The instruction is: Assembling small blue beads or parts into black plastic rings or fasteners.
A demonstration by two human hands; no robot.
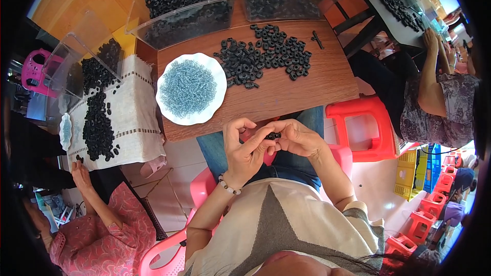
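Observation:
Above my lap, just off the table's near edge, a small black plastic part (272,135) is pinched between both hands. My left hand (244,145) wears a beaded bracelet and closes thumb and fingers on the part's left side. From the other side my right hand (298,138) grips it with thumb and fingertips. A white scalloped plate (221,84) on the table holds a heap of small translucent blue-grey pieces (187,88). To its right spreads a pile of black plastic parts (266,53) like the held one.
Clear plastic bins (186,13) of black parts line the brown table's (307,97) far side. A thin dark tool (318,40) lies at its right. A red stool (363,128) stands right. Co-workers sit left and right; a cloth-covered table (135,107) bears more parts.

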